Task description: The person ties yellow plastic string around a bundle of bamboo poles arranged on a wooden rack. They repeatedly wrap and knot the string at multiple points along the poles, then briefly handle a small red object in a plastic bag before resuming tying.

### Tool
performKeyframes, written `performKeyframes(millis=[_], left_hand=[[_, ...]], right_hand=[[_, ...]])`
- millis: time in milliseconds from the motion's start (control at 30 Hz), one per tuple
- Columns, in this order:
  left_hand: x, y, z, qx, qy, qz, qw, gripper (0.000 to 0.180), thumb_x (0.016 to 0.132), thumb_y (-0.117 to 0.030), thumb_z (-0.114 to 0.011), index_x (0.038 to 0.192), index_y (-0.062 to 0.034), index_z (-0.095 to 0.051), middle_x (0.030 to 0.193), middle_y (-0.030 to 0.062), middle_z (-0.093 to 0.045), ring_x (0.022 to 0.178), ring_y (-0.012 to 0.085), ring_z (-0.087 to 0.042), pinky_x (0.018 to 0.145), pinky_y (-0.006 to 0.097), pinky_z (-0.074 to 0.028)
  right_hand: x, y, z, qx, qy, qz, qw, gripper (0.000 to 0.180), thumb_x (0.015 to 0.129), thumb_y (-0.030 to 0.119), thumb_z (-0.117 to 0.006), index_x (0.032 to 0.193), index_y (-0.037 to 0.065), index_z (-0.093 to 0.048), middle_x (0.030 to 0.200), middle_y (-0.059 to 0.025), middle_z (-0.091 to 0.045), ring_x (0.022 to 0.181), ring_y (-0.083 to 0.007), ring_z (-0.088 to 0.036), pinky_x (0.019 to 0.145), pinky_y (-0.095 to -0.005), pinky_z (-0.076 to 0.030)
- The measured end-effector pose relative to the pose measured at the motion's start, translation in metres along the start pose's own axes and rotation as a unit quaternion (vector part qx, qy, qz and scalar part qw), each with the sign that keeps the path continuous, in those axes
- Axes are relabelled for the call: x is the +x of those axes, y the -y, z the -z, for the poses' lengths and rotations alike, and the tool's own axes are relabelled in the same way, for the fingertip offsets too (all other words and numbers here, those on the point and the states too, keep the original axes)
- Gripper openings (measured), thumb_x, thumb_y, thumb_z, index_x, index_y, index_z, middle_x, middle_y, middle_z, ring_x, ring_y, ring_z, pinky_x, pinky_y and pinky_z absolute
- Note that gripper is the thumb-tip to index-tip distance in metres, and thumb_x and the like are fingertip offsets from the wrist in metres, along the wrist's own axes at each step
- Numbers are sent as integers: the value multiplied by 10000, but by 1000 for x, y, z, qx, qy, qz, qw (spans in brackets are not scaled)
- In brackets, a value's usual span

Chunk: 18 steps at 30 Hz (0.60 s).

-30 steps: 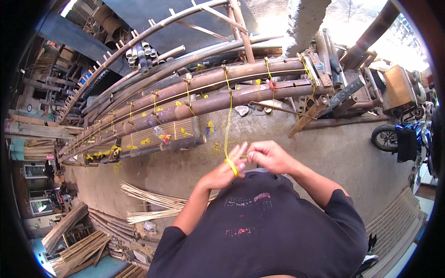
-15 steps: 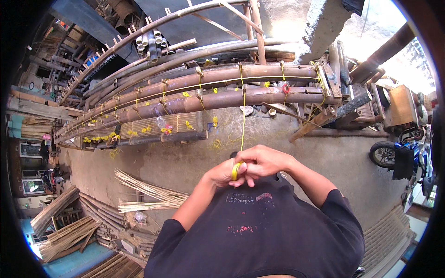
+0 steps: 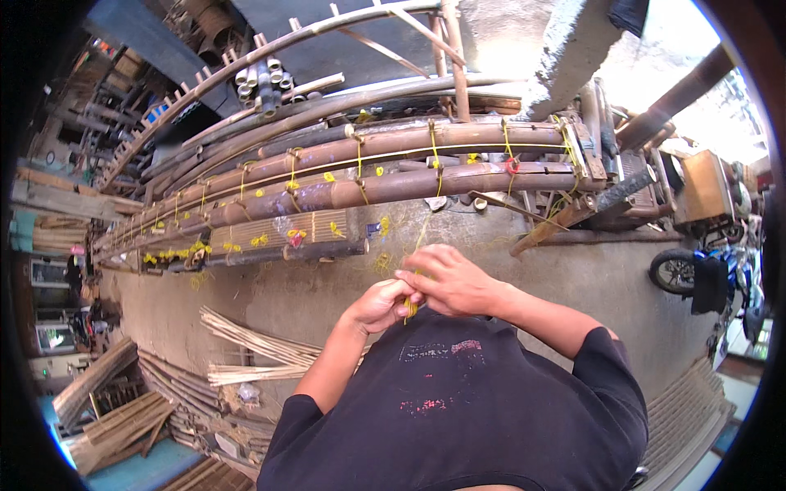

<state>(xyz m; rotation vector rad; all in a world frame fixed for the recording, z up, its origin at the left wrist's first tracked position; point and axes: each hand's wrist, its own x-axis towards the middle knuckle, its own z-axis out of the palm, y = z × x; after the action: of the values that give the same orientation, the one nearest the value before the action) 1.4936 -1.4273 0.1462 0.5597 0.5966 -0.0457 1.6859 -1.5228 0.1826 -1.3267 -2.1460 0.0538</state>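
Observation:
My left hand (image 3: 380, 306) is closed around a small bundle of yellow cord (image 3: 410, 308), which pokes out below its fingers. Over it bends my right hand (image 3: 455, 283), its fingertips meeting the left thumb and pinching the cord, though the exact grip is partly hidden. From the hands a thin strand runs up toward two long brown bamboo poles (image 3: 393, 186). Yellow ties cross these poles at intervals, and one has a red piece (image 3: 512, 166) on it. Both hands are held in front of my dark shirt (image 3: 458, 393).
Beneath the poles is a slatted bamboo panel (image 3: 315, 227) with yellow cord bundles on it. Split bamboo strips (image 3: 254, 342) lie on the floor at left. A slanted bamboo leg (image 3: 544, 227) supports the right end. A motorcycle (image 3: 712, 282) stands at far right.
The yellow loop that sat round a finger of my left hand is now a bundle gripped in it. My right hand has shifted up slightly and turned over the left.

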Motion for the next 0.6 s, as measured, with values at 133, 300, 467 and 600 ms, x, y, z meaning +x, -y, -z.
performKeyframes(millis=[133, 300, 467, 600], left_hand=[[10, -24, 34, -11, 58, 54, 997, 256, 986, -152, -465, 1046, 43, -620, 948, 88, -654, 786, 131, -606, 685, 216, -485], [41, -34, 12, 27, -20, -129, 991, 390, 1020, -149, -438, 1353, 48, -486, 1287, 130, -580, 1172, 209, -554, 1012, 338, -426], [92, -24, -6, 70, 26, -195, 978, 333, 1052, -199, -403, 1247, 34, -540, 1201, 135, -602, 1075, 177, -577, 939, 330, -453], [120, -20, -10, 61, -71, -291, 952, 230, 1049, -195, -413, 1031, -32, -575, 1163, 110, -599, 1113, 207, -554, 1009, 361, -411]], right_hand=[[-6, -17, -22, 37, 180, -98, 978, 313, 828, 213, -621, 1078, 26, -593, 868, -129, -591, 952, -282, -610, 967, -456, -396], [-2, -25, -34, 363, -59, -424, 828, 269, 989, 186, -444, 1003, -22, -613, 930, -177, -677, 815, -319, -624, 738, -400, -491], [-17, -45, -65, 506, -83, -465, 722, 325, 1025, 255, -458, 1014, -13, -641, 889, -73, -668, 775, -159, -589, 741, -351, -490], [-31, -90, -31, 395, -102, -399, 821, 274, 996, 240, -561, 1052, -8, -664, 902, -74, -667, 886, -159, -624, 832, -327, -499]])
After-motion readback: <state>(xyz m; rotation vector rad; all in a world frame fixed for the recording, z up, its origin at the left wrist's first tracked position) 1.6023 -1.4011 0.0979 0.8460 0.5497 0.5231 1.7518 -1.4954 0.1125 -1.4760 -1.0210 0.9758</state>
